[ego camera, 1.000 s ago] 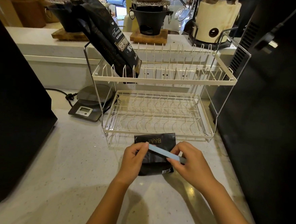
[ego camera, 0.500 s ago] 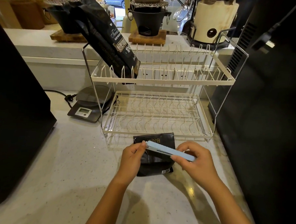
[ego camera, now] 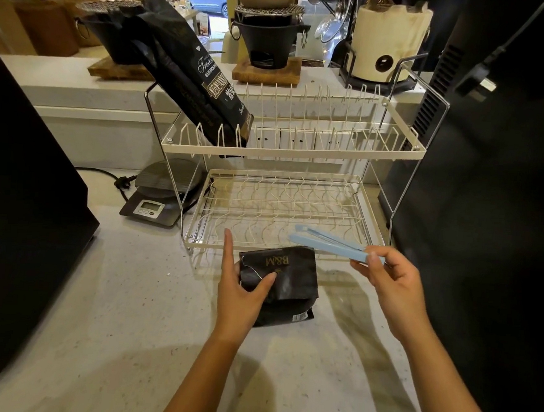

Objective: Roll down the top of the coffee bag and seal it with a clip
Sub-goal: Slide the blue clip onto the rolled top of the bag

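Note:
A small black coffee bag (ego camera: 288, 277) with gold lettering lies folded on the pale counter, just in front of the dish rack. My left hand (ego camera: 242, 295) rests on the bag's left side, thumb pressed on the fold and forefinger raised. My right hand (ego camera: 391, 281) holds a long light-blue clip (ego camera: 326, 243) by its hinged end, up and to the right of the bag. The clip's two arms are spread apart at the free end and it is off the bag.
A two-tier white wire dish rack (ego camera: 287, 152) stands right behind the bag, with a large black coffee bag (ego camera: 189, 81) leaning in its upper tier. A digital scale (ego camera: 155, 201) sits at the left. Dark appliances flank both sides of the counter (ego camera: 128, 308).
The clip was lying across the bag between both hands; my right hand has lifted it away to the right and it has sprung apart. My left hand has shifted onto the bag's fold.

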